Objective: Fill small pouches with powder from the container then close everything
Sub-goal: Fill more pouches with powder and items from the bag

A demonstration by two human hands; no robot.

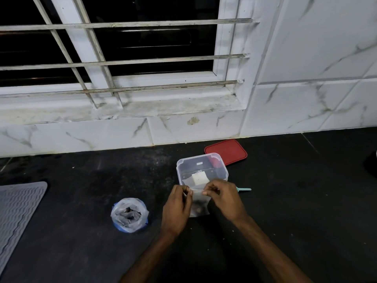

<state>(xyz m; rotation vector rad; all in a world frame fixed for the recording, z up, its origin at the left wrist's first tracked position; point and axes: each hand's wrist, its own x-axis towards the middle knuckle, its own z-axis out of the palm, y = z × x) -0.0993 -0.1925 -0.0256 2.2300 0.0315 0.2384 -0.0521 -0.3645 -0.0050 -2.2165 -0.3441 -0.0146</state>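
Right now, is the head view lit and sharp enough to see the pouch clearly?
Head view: dim, the black counter swallows detail; the translucent pouch between left hand and right hand looks soft, its contents only a dark smudge; wide-angle bending curves the window bars.

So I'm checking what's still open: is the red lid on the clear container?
No, the red lid lies flat on the counter behind the open clear container.

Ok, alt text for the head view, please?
Both hands, left and right, pinch the top of a small pouch over a dark counter. Behind stands an open clear tub, its red lid beside it.
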